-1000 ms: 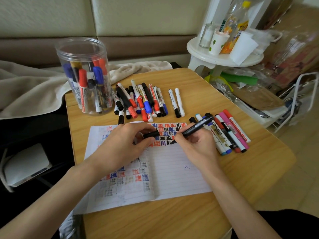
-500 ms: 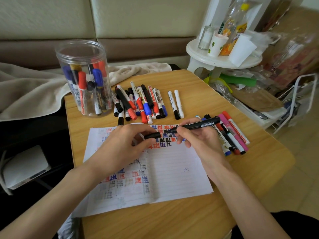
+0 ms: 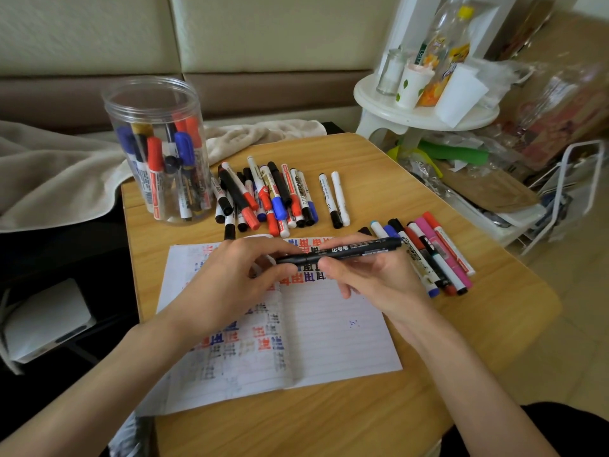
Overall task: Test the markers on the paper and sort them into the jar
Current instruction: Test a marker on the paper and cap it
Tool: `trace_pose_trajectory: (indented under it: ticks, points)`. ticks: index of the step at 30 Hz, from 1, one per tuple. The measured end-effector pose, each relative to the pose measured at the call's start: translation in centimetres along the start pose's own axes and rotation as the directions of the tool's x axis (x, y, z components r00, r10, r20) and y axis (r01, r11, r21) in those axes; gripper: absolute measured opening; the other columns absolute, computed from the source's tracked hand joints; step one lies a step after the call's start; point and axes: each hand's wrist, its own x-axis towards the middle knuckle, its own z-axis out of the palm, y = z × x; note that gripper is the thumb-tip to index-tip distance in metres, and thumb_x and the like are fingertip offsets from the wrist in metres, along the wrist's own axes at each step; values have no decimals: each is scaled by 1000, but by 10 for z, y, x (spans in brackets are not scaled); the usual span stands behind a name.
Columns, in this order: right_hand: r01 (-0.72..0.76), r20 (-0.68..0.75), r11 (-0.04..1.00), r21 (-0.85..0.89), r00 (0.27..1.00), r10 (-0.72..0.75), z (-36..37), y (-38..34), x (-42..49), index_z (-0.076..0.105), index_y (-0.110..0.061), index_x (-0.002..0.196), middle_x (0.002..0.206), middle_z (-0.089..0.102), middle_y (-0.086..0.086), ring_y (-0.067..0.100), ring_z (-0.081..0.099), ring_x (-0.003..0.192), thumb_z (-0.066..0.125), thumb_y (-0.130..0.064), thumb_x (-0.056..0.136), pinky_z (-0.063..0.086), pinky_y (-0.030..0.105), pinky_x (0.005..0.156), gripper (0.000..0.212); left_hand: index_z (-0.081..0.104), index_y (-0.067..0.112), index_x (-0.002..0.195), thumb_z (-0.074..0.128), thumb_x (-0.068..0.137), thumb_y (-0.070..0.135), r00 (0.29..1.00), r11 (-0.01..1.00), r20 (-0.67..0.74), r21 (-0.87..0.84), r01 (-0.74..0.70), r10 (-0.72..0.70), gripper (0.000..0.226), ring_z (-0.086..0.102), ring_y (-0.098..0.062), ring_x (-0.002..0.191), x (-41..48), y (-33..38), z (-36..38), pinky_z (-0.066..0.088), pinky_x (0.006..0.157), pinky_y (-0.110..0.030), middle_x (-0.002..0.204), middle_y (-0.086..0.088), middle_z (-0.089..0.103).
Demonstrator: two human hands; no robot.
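Observation:
A black marker [image 3: 356,249] lies level above the lined paper [image 3: 333,334], which carries rows of red, blue and black marks. My right hand [image 3: 372,278] grips its barrel. My left hand [image 3: 230,282] pinches its black cap [image 3: 290,259], which sits on the marker's left end. A clear plastic jar [image 3: 158,140] at the back left holds several markers. A pile of markers [image 3: 263,199] lies behind the paper, and a row of markers [image 3: 435,255] lies to the right of it.
The small wooden table [image 3: 395,179] ends close on the right and front. A white stool [image 3: 425,117] with cups and bottles stands at the back right. A beige blanket [image 3: 49,179] lies to the left of the jar.
My right hand lifted the marker's tip off the paper and turned it level. The cap in my left hand and the marker's tip came together, and the cap now sits on the marker.

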Motion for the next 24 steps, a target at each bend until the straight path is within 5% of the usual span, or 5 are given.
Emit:
trace_pose_trajectory:
  ticks: [5,12,18,24]
  points:
    - [-84,-89,985,148,991,98,-9,0,3,78,-15,105,70,63,6,15,57,64,80,-31,86,46,27,60,25,71,37,123,69,94,33,999,1000,-19,-2,30,-30,30,62,6,96,2,-3,-1,47,78,-7,104,27,68]
    - [24,-62,986,-167,997,-35,-18,3,5,81,-16,105,84,79,-3,12,71,68,81,-26,81,55,26,63,26,76,33,114,73,88,34,994,998,-92,9,54,-53,25,64,5,83,1,-5,-5,45,70,-6,84,31,67]
    - [63,-98,989,-134,992,-77,-10,9,7,82,-12,105,84,79,1,16,71,66,83,-18,82,56,24,62,24,75,32,117,61,88,46,992,999,-123,46,9,-4,35,63,6,90,-4,-2,-6,44,74,-6,91,32,66]
    - [104,-113,991,-79,987,-112,-1,8,6,81,-17,104,79,79,-1,15,71,66,83,-15,85,57,22,65,19,76,30,112,70,94,22,975,1000,-219,-13,24,-26,21,65,0,90,-4,-5,-4,45,77,-9,90,23,71]
